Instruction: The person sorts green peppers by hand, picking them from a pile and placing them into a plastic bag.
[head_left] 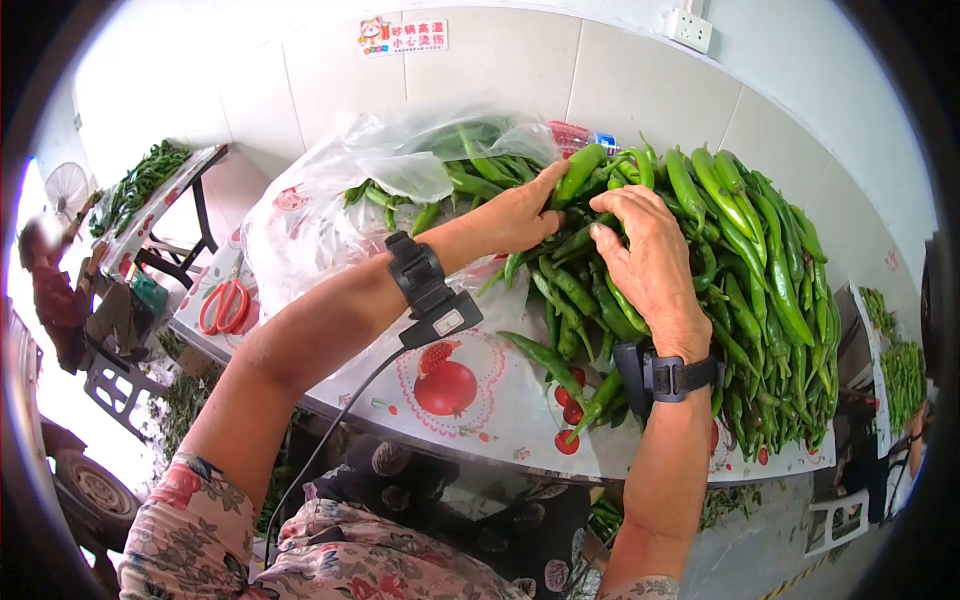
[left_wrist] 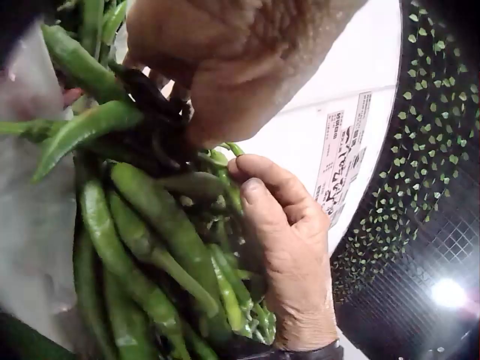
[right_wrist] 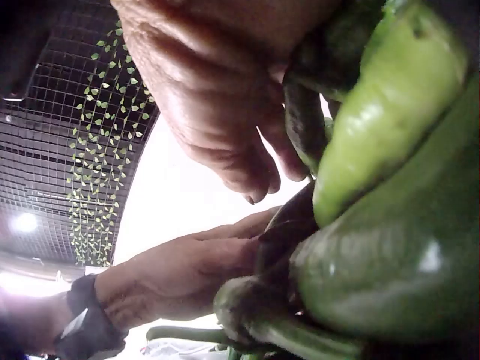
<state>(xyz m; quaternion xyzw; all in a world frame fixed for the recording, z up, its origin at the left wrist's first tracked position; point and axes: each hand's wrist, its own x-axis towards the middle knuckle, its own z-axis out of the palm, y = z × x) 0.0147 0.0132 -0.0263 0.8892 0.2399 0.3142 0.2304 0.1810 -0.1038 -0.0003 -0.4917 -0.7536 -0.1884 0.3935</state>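
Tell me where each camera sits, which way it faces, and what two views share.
Head: on the head, facing forward and down at the green peppers; shows left hand, right hand, both forearms, floral clothing.
Left wrist: on that wrist, facing the fingers and peppers; shows both hands.
Right wrist: likewise on its wrist, peppers close up; shows both hands.
Both wrist views share the ceiling grid.

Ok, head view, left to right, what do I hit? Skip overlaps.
Fan → red scissors → wall sticker → left hand → right hand → white stool.
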